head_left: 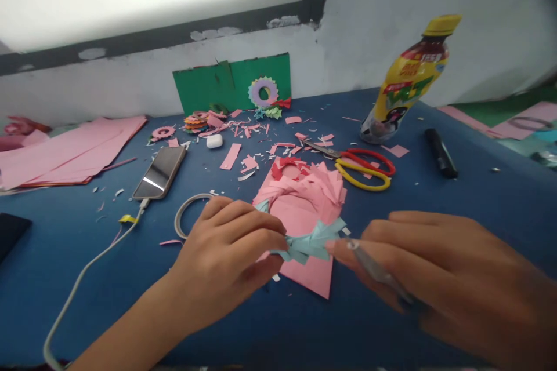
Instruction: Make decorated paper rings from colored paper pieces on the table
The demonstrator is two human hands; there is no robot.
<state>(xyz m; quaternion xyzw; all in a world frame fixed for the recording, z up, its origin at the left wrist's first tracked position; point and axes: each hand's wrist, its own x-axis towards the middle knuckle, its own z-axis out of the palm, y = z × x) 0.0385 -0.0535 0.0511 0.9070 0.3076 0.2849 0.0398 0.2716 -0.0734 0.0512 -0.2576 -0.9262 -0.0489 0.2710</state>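
The blue paper [310, 244] is clamped in the left hand [232, 243], by whose fingers part of it is hidden, over a pink sheet [314, 278] on the desk [209, 330]. Its right end is met by the right hand [439, 266]; whether it is pinched there cannot be told. A grey tool [375, 268], blurred toward its lower end, is gripped in that hand. A dark object [11, 233] is cut off at left.

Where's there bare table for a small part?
Table: near edge, between left hand and right hand; left, between cable and black object; right, between marker and right hand, bar specks. Crowded: middle, where pink card, scraps and scissors sit close under and beyond the teal ring; also far left, under pink sheets.
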